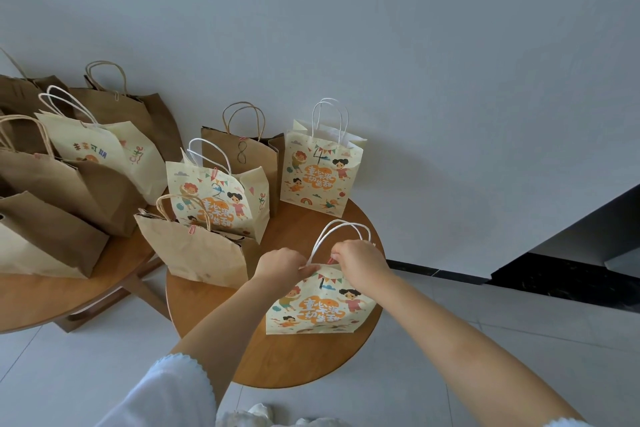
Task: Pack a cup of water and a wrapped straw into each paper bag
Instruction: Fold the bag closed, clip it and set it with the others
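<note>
A cream printed paper bag (320, 308) with white handles stands at the front of a small round wooden table (277, 357). My left hand (282, 267) pinches the left part of its top edge. At the middle of that edge my right hand (360, 262) pinches a small pink clip, just below the handles. Behind stand a plain brown bag (197, 253) with a pink clip, a printed bag marked 2 (218, 194), a brown bag marked 8 (242, 156) and a printed bag marked 4 (320, 173). No cup or straw is visible.
A second wooden table (52, 298) at the left carries several more brown and printed bags (97, 149). A pale wall rises behind. Dark furniture (571, 253) stands at the right, and a light tiled floor surrounds the tables.
</note>
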`<state>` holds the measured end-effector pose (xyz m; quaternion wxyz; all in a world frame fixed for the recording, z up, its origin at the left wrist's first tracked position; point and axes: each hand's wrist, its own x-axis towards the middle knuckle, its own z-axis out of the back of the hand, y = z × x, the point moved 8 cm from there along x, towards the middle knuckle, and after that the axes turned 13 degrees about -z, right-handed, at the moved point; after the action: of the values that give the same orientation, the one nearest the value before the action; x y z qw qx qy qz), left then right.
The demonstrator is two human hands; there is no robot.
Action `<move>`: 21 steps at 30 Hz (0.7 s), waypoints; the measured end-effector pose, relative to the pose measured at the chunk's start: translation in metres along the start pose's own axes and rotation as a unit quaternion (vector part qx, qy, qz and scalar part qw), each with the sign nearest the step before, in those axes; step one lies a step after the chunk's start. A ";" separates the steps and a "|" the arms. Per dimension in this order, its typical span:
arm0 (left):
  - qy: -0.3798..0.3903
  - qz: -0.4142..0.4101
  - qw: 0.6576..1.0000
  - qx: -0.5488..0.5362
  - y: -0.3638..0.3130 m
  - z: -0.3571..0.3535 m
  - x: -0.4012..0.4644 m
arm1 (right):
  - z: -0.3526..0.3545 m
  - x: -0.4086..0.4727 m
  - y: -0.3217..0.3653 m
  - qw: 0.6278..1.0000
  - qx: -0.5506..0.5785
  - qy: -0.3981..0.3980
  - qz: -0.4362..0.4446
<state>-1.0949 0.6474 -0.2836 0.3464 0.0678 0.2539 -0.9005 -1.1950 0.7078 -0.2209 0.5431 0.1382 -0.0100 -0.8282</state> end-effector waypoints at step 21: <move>0.002 0.036 0.999 0.009 0.001 0.004 -0.003 | -0.012 -0.009 0.013 0.991 -0.131 0.024 0.006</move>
<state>-1.0918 0.6471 -0.2795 0.3771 0.0819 0.2438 -0.8897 -1.1767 0.7121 -0.2285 0.5613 0.0855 0.1102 -0.8158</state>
